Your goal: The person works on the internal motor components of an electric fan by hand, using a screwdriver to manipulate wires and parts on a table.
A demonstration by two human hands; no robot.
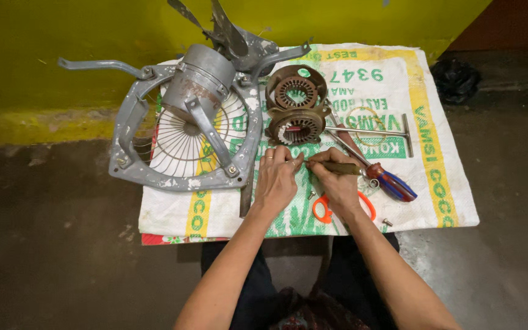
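Hands meet on the woven sack (435, 201), just below the stator (296, 127): my right hand (337, 183) grips a slim tool (337, 167), my left hand (278, 177) pinches something tiny. I judge the stator heavy, rigid; hold its rim.

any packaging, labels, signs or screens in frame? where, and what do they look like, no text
White woven plastic sack: laid flat as a mat on the dark floor under the fan parts and both hands; rectangular, green lettering, yellow border bands.
Red floral cloth: a strip peeking out below the sack's near left edge.
No signs or screens visible.
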